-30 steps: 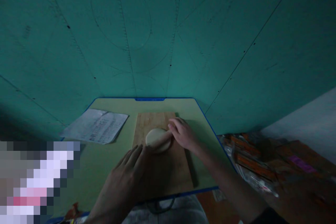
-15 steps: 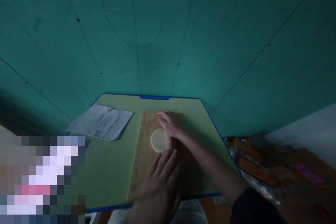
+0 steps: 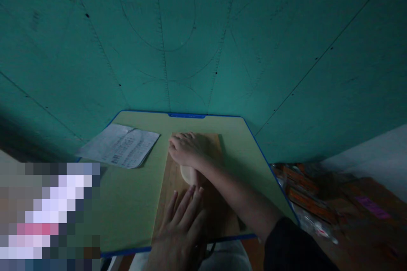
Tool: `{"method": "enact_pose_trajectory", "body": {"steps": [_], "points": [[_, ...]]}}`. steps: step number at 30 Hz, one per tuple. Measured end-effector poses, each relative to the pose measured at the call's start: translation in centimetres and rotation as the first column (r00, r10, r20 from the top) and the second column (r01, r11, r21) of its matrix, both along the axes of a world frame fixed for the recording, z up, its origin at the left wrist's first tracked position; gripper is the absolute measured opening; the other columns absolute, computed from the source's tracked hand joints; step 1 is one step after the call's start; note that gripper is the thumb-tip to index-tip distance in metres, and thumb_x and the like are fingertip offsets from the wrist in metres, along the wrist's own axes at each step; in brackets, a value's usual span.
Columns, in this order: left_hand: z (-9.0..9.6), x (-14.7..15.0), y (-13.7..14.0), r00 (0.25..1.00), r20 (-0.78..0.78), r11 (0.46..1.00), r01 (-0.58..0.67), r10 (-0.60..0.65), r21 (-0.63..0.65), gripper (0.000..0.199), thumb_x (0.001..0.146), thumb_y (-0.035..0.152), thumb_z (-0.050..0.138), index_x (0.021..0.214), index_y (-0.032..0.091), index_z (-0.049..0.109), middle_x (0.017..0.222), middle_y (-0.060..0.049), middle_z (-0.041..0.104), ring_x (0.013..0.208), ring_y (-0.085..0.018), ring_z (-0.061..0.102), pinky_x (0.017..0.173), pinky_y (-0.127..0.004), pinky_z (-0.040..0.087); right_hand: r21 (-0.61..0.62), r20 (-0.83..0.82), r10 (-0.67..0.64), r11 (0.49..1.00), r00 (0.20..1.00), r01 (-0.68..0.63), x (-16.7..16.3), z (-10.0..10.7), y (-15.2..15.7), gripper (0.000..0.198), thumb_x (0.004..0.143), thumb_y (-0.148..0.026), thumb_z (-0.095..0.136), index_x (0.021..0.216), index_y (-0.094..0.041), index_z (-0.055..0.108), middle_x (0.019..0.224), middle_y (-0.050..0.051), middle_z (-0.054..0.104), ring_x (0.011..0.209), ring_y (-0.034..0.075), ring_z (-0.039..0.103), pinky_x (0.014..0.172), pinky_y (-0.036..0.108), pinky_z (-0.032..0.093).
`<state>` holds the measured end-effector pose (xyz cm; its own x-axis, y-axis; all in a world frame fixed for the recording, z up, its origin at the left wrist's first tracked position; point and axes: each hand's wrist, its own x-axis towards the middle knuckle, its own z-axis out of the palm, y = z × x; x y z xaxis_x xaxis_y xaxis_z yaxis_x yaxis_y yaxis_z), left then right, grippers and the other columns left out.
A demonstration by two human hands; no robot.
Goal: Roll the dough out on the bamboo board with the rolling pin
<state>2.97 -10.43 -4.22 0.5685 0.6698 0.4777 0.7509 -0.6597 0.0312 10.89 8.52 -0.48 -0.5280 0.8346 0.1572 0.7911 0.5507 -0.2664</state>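
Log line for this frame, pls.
left hand: near end of wooden rolling pin | right hand: far end | round pale dough disc: under pin, on rectangular wooden board

From where I stand, no text, brand or number is legible. The paper sheet (image 3: 119, 146) on the left part of the worktop (image 3: 127, 203) carries rows of dark print, too small and blurred to read; the pink strip (image 3: 372, 207) on the brown carton (image 3: 349, 230) at far right is likewise unreadable. The green wall (image 3: 280, 42) bears scale-like tick marks (image 3: 163, 51) along drawn lines, with curved outlines between them.
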Motion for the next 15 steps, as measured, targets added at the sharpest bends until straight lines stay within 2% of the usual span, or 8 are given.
{"method": "enact_pose_trajectory", "body": {"steps": [4, 8, 12, 15], "points": [[-1.2, -1.5, -0.8, 0.999, -0.01, 0.997, -0.033, 0.034, 0.075, 0.052, 0.088, 0.015, 0.05, 0.14, 0.014, 0.049, 0.149, -0.016, 0.051, 0.145, -0.031, 0.037, 0.104, -0.048, 0.051, -0.002, -0.08, 0.039, 0.999, 0.996, -0.039, -1.9, 0.7, -0.1, 0.032, 0.095, -0.024, 0.047, 0.121, -0.02, 0.065, 0.122, 0.009, 0.068, 0.115, 0.023, 0.059, 0.101, 0.037, 0.041], [-2.0, -1.3, -1.6, 0.995, 0.04, 0.994, -0.096, 0.094, 0.045, 0.061, 0.087, 0.012, 0.047, 0.147, 0.012, 0.041, 0.153, -0.019, 0.046, 0.148, -0.033, 0.032, 0.108, -0.053, 0.047, -0.048, -0.136, 0.145, 0.987, 0.98, -0.153, -3.0, 0.9, 0.2, 0.033, 0.095, -0.023, 0.047, 0.122, -0.021, 0.066, 0.121, 0.008, 0.07, 0.11, 0.021, 0.062, 0.098, 0.033, 0.044], [-2.0, 0.7, -1.4, 0.993, 0.077, 0.995, -0.089, 0.086, 0.038, 0.06, 0.085, 0.019, 0.051, 0.144, 0.015, 0.046, 0.157, -0.018, 0.04, 0.149, -0.037, 0.028, 0.108, -0.057, 0.046, 0.005, -0.066, 0.16, 0.987, 0.985, -0.16, -1.2, 0.2, 0.4, 0.033, 0.095, -0.021, 0.046, 0.123, -0.02, 0.064, 0.126, 0.009, 0.068, 0.119, 0.023, 0.057, 0.107, 0.039, 0.038], [-1.1, 2.9, -0.7, 0.998, 0.056, 0.998, -0.029, 0.032, -0.063, 0.051, 0.084, 0.023, 0.058, 0.135, 0.019, 0.055, 0.157, -0.014, 0.041, 0.149, -0.04, 0.027, 0.108, -0.059, 0.046, 0.036, 0.008, 0.113, 0.993, 0.994, -0.113, 1.9, -0.3, 0.6, 0.035, 0.095, -0.022, 0.047, 0.126, -0.017, 0.063, 0.134, 0.011, 0.062, 0.132, 0.025, 0.046, 0.115, 0.043, 0.028]]}}
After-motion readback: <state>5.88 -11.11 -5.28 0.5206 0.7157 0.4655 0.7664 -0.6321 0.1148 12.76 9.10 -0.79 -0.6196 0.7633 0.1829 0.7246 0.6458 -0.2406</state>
